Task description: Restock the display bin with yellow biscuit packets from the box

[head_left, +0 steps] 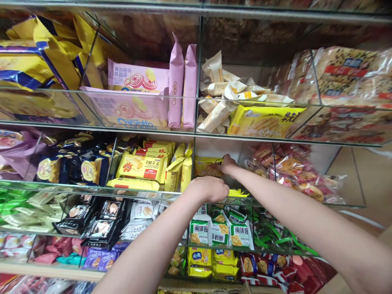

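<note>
In the middle-shelf compartment, my right hand is closed on the right end of a yellow snack packet. My left hand is in front of that packet, over the shelf's glass front edge, its fingers curled in. Whatever those fingers hold, if anything, is hidden behind the hand. Just right of my left hand, more yellow packets lie low in the compartment. Yellow cheese-flavoured roll packets fill the compartment to the left.
Glass dividers and a glass front lip bound the compartments. Bagged round biscuits stand to the right. Above are pink cookie packs and a large yellow pack. Green-and-white packets sit below my hands.
</note>
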`<control>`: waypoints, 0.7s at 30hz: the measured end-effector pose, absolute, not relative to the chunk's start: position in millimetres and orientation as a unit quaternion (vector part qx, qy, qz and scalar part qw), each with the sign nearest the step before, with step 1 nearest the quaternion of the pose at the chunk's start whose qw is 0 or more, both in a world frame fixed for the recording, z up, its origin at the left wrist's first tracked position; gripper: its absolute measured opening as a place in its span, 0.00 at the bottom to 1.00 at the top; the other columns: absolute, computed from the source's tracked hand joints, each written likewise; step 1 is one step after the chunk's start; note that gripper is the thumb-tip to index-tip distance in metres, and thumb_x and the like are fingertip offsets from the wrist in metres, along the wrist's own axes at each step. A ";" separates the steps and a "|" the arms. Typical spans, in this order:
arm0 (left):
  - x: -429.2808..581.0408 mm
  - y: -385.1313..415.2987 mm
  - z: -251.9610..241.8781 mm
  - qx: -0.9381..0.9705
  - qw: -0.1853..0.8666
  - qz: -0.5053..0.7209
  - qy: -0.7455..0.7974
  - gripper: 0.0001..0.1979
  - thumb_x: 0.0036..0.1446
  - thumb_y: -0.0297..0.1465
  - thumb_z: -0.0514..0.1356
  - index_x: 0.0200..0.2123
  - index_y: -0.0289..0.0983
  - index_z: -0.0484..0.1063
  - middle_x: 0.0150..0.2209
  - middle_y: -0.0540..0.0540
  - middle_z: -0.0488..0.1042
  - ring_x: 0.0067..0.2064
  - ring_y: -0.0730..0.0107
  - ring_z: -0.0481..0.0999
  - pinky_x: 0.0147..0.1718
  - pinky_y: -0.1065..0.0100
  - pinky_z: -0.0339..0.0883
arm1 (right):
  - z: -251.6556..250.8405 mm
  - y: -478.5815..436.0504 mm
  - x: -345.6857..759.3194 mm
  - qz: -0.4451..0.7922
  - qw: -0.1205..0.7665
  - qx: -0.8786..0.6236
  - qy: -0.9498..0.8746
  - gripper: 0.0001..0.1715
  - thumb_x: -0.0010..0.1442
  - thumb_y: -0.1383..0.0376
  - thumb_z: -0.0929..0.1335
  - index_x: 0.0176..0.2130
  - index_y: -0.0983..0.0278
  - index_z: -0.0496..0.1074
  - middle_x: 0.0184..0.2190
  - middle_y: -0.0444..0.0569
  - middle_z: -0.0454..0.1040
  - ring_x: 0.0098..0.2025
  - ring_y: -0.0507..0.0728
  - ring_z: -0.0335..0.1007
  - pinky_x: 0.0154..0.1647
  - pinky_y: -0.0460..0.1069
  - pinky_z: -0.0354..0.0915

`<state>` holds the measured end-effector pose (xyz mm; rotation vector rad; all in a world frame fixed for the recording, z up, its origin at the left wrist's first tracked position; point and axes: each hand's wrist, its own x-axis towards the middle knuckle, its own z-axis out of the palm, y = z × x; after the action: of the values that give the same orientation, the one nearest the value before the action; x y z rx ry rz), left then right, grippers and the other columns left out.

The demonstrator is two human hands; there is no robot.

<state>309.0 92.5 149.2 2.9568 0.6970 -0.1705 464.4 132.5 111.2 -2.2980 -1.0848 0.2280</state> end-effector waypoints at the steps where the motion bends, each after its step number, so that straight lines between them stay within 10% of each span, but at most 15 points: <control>1: 308.9 92.5 149.3 0.970 0.049 -0.058 0.230 0.26 0.54 0.35 0.39 0.45 0.32 0.70 0.50 0.34 0.70 0.48 0.49 0.71 0.41 0.55 0.67 | 110.9 133.2 466.3 0.085 0.294 -0.860 -0.407 0.38 0.43 0.52 0.71 0.47 0.66 0.56 0.45 0.59 0.69 0.41 0.59 0.70 0.31 0.47 0.65; 21: 348.8 136.7 119.8 0.949 0.129 -0.031 0.287 0.30 0.57 0.44 0.42 0.61 0.39 0.46 0.64 0.44 0.48 0.62 0.61 0.53 0.56 0.56 0.53 | 116.5 125.0 463.1 0.093 0.276 -0.870 -0.398 0.21 0.60 0.59 0.59 0.49 0.70 0.58 0.44 0.60 0.71 0.35 0.56 0.72 0.26 0.46 0.64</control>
<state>348.8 136.7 119.8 2.7583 0.8346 -0.0895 463.1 125.0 116.5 -2.3379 -1.0705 0.2489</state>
